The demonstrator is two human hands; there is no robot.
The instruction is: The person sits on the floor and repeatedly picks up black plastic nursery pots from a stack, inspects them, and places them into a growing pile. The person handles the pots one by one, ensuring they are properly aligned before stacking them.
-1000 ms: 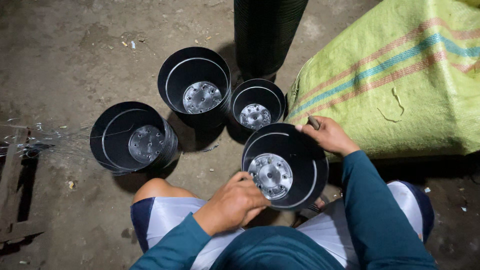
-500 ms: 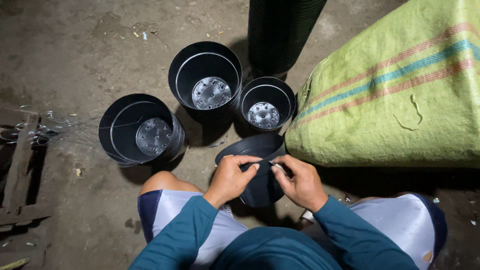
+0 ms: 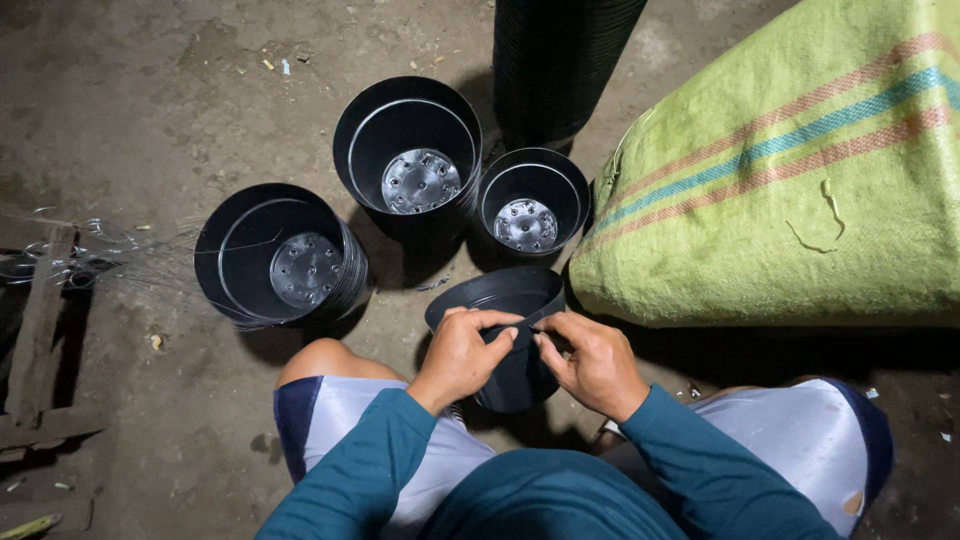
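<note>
One package shows: a large woven sack (image 3: 790,170), lying on the dirt floor at about two o'clock from the middle of the view and filling the upper right corner. It is bulging and full, yellow-green in colour, with a band of stripes running slantwise across it: salmon-pink on both sides and a blue-green one between them. A loose thread curls on its side. Its lower left edge lies just beside a tilted black pot (image 3: 505,335). No labels, signs or screens show.
</note>
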